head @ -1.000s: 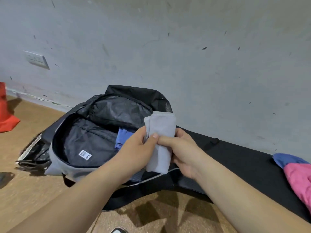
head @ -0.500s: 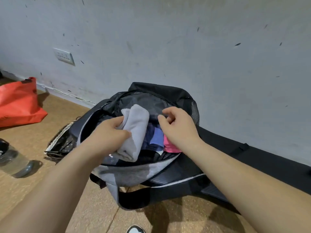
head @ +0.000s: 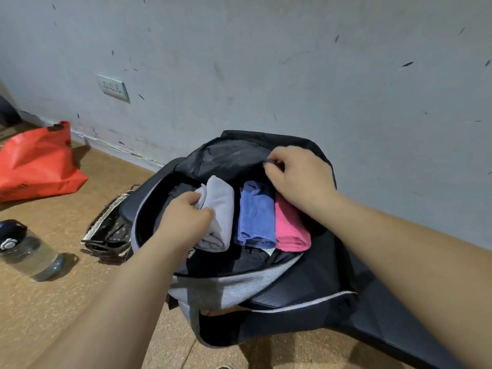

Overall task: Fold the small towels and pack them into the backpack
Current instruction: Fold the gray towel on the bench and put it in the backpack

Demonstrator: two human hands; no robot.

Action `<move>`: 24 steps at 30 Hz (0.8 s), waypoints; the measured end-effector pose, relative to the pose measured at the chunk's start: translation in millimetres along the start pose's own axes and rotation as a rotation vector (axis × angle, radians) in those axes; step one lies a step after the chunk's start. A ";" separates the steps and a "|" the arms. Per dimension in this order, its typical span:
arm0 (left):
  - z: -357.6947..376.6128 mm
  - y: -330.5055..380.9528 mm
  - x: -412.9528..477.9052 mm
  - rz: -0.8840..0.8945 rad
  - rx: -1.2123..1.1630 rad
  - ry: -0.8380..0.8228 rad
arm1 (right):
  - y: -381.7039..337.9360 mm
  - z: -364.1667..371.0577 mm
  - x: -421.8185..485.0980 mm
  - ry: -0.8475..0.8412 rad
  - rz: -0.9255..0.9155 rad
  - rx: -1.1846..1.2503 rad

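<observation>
Towel placement: grey towel [head: 222,206] sits in backpack [head: 239,284] beside blue towel [head: 257,217] and pink towel [head: 290,229].
Left hand [head: 186,221] clamped round grey towel; right hand [head: 300,179] pinching backpack's rear flap. Next, likely: press down, release.

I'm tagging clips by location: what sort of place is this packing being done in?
Probably a plain indoor room: a scuffed grey wall with a socket, and a brown floor where the backpack, a water bottle and a red bag sit.
</observation>
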State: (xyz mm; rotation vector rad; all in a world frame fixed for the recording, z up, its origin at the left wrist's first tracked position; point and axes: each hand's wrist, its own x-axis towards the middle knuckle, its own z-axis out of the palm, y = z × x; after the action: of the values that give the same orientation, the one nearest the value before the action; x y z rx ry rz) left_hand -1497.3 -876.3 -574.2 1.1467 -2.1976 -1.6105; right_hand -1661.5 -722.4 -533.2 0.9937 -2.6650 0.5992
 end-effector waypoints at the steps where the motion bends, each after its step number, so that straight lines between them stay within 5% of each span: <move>1: 3.8 -0.8 2.3 0.004 -0.045 0.007 | 0.1 -3.9 4.2 0.027 0.038 0.044; 6: 27.5 -11.6 19.2 -0.002 -0.084 0.102 | -0.6 -1.2 -3.2 0.007 0.017 0.054; 10: 34.4 -19.6 25.3 -0.004 0.056 0.241 | -0.8 20.6 -23.7 -0.173 -0.016 0.044; 18: 9.6 -7.6 16.0 0.077 0.120 0.241 | 7.4 23.4 -36.4 -0.569 -0.009 0.053; 24: 23.7 18.4 -15.7 0.269 0.171 0.197 | 14.6 -5.7 -55.5 -0.338 -0.082 0.122</move>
State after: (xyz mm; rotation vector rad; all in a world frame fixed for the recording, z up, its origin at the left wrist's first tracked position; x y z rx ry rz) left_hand -1508.4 -846.4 -563.0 0.9529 -2.2769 -1.1719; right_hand -1629.7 -678.2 -551.9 1.3381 -2.8848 0.6310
